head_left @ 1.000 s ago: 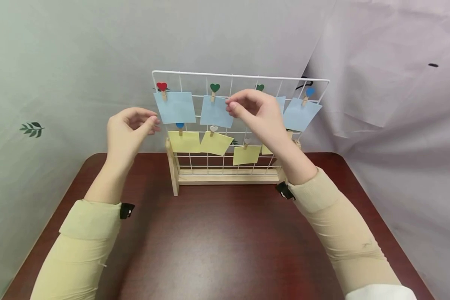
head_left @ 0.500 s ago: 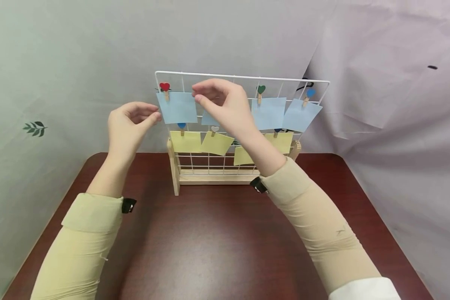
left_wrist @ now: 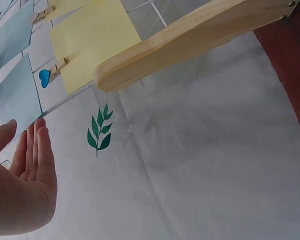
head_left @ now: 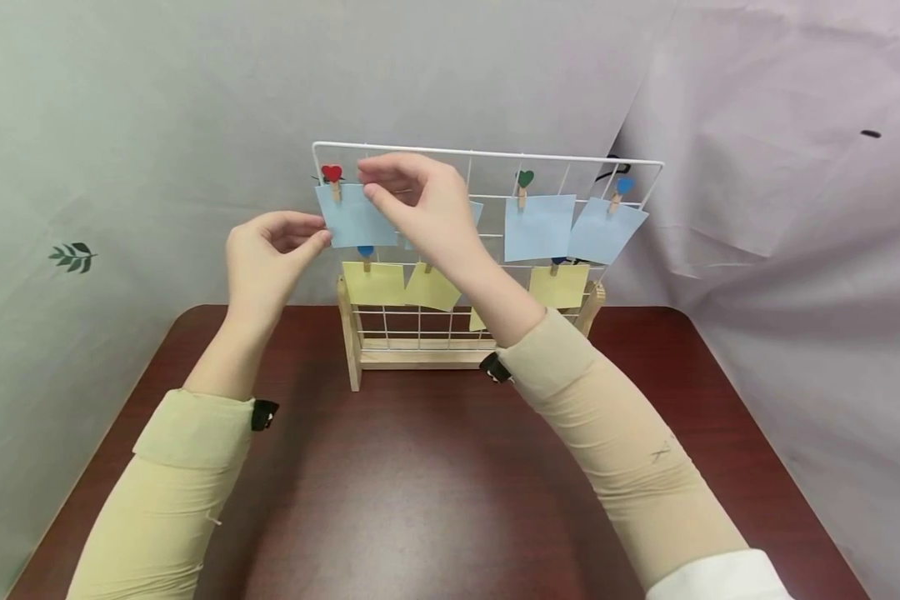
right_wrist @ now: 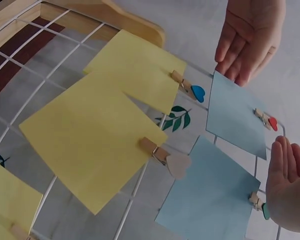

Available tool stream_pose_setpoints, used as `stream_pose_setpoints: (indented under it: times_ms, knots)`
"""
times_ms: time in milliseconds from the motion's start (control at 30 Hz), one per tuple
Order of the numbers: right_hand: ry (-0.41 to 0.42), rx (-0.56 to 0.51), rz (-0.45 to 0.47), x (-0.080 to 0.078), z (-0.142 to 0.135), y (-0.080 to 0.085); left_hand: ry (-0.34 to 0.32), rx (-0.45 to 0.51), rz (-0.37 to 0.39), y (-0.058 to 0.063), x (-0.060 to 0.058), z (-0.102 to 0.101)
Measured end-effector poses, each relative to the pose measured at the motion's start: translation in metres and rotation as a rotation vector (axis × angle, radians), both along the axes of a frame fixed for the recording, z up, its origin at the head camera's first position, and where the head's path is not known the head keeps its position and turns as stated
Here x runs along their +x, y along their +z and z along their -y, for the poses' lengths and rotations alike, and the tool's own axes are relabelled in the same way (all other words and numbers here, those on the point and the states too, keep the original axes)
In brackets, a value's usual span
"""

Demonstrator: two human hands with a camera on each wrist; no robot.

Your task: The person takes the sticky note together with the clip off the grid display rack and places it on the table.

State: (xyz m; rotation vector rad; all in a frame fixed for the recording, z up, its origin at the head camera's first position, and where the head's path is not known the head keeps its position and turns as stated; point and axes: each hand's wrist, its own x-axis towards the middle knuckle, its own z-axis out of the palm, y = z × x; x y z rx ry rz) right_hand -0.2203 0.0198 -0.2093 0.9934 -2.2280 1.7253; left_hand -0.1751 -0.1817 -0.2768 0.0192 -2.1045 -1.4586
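A light blue paper note point(head_left: 352, 218) hangs at the upper left of a white wire grid point(head_left: 570, 157), held by a wooden clothespin with a red heart point(head_left: 332, 173). My left hand point(head_left: 266, 258) is at the note's left edge, fingertips right at the paper and thumb apart from the fingers. Near the note's upper right corner is my right hand point(head_left: 427, 204), its fingers relaxed and holding nothing. It covers most of a second blue note point(right_wrist: 210, 190) in the head view; the right wrist view shows that note with its green heart clothespin point(right_wrist: 260, 204).
Two more blue notes hang at the right, one under a green heart clothespin point(head_left: 525, 179), one under a blue one point(head_left: 624, 187). Several yellow notes point(head_left: 375, 285) hang lower. The grid stands in a wooden base point(head_left: 420, 360) on a dark red table point(head_left: 405, 483), before a pale cloth.
My right hand has moved left across the grid, from the second blue note to the leftmost one. My left hand has shifted slightly right, to that note's edge.
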Motion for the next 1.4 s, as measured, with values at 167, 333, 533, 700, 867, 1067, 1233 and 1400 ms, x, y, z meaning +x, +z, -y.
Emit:
stream_pose_setpoints:
  times_ms: [167, 333, 533, 700, 867, 1067, 1233, 1400]
  knots:
    - [0.007, 0.006, -0.006, -0.001, 0.005, -0.003, 0.01, 0.007, -0.004, 0.0, -0.003, -0.001]
    - [0.009, 0.001, -0.008, 0.0, 0.01, -0.003, 0.018, 0.019, -0.003, -0.001, -0.005, -0.003]
    - [0.002, -0.025, 0.018, 0.003, 0.018, -0.002, 0.018, 0.01, -0.013, 0.0, -0.006, -0.003]
    - [-0.014, -0.005, 0.078, 0.004, 0.024, 0.0, 0.008, 0.012, -0.022, -0.001, -0.006, -0.002]
    - [-0.024, 0.003, 0.114, 0.005, 0.029, 0.002, 0.012, -0.014, -0.028, 0.0, -0.007, -0.001]
    - [-0.057, 0.021, 0.167, 0.007, 0.03, 0.005, -0.002, -0.043, -0.035, 0.0, -0.011, 0.0]
    - [-0.078, 0.093, 0.198, 0.005, 0.032, 0.011, -0.015, -0.086, -0.033, 0.001, -0.015, 0.004]
    - [-0.095, 0.09, 0.181, 0.004, 0.035, 0.011, -0.009, -0.123, -0.028, 0.002, -0.016, 0.008]
